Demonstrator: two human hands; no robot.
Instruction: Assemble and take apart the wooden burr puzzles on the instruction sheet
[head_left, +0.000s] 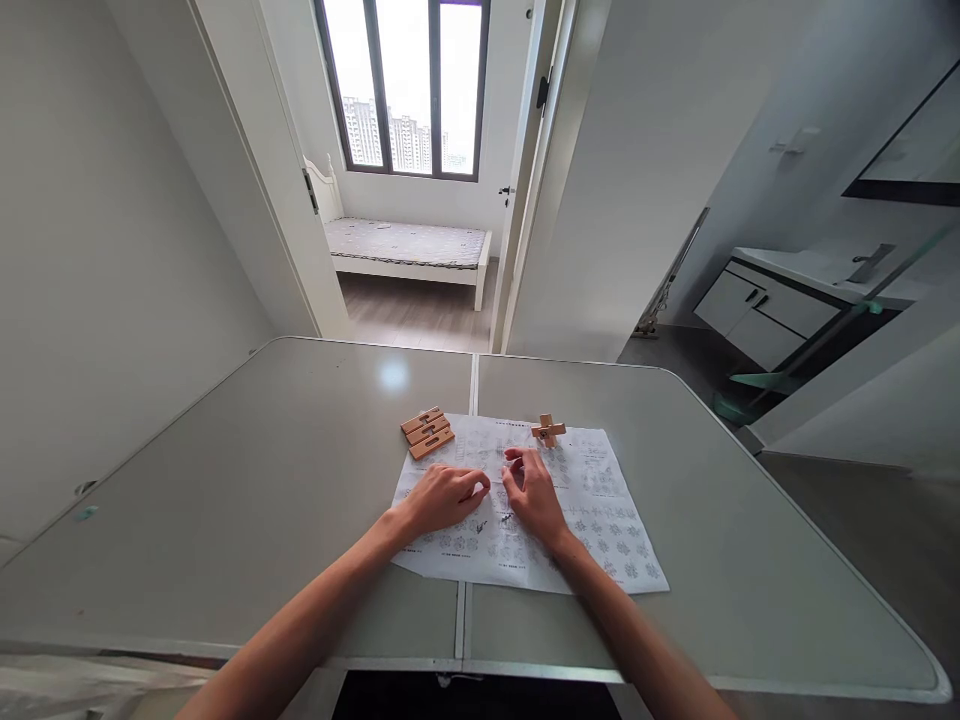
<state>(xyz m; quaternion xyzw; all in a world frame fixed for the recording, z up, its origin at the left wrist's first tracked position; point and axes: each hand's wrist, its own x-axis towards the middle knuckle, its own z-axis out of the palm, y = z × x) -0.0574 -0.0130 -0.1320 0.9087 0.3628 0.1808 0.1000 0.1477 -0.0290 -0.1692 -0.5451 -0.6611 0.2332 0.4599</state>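
Observation:
A printed paper sheet [630, 545], creased and covered with small diagrams, lies on the table under both hands. My left hand [444, 497] rests on its left part, fingers curled and the thumb near the index fingertip, with nothing visible in the grasp. Just right of it, my right hand [534, 497] is over the middle of the sheet, thumb and bent fingers apart and nothing between them. Flat wooden puzzle pieces [427, 432] with cut-out notches sit side by side at the sheet's upper left corner. Beyond my right hand stands a wooden cross-shaped puzzle [548, 431], its pieces interlocked.
The pale table [300, 480] has a metal seam down its middle and a raised edge. Past it are a doorway, a bed [409, 245] and a window [409, 90]. To the right stands a washbasin cabinet [772, 310].

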